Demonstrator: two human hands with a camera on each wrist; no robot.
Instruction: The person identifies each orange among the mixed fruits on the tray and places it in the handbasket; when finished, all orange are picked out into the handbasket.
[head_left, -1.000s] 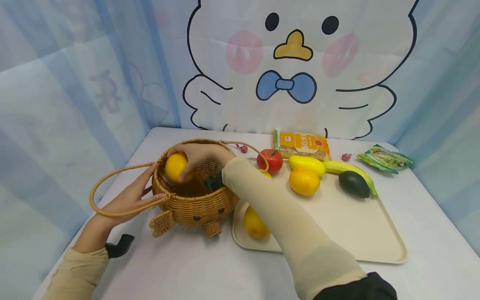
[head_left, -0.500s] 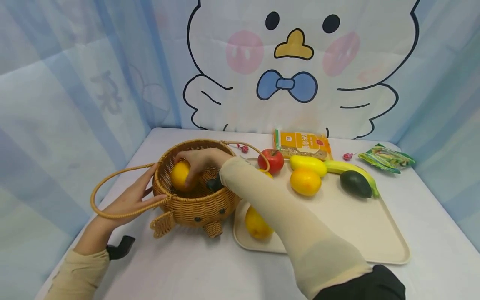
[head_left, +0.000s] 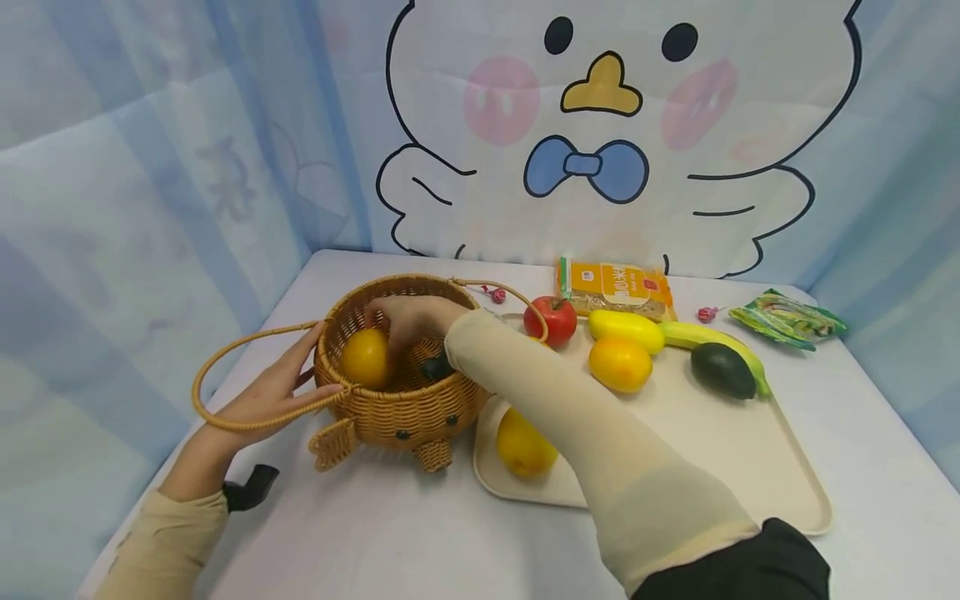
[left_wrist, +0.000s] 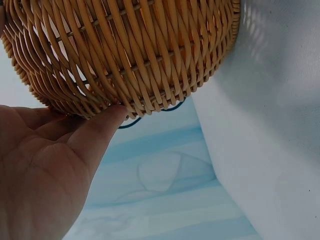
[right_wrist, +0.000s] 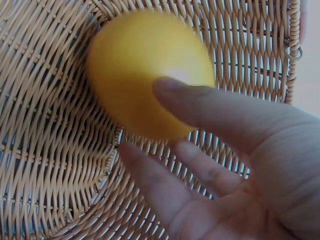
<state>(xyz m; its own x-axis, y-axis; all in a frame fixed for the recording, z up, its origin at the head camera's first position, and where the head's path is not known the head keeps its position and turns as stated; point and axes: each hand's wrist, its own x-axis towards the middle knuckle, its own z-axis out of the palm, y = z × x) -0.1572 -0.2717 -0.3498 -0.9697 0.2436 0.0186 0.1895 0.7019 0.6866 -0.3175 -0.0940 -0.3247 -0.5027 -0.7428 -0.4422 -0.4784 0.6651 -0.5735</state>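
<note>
A round yellow-orange fruit [head_left: 365, 358] lies inside the brown wicker basket [head_left: 412, 414], against its left inner wall. My right hand [head_left: 420, 321] reaches down into the basket just right of the fruit. In the right wrist view the thumb overlaps the fruit [right_wrist: 145, 65], while the other fingers [right_wrist: 155, 185] are spread below it and apart from it. My left hand [head_left: 273, 392] presses on the basket's left side near the rim with extended fingers, under the looped handle [head_left: 225, 346]. The left wrist view shows its fingertips against the outer weave.
A cream tray [head_left: 720, 467] to the right bears a red apple [head_left: 553, 321], a banana [head_left: 697, 335], a dark green avocado-like fruit [head_left: 722, 371] and several yellow fruits [head_left: 621, 364]. Behind stand an orange grain packet [head_left: 615, 287], a green packet [head_left: 787, 319] and small wrapped sweets [head_left: 707, 314].
The fruit has moved down into the basket with my right hand. The right hand's fingers have since parted from it and shifted right. The left hand stays at the basket's side.
</note>
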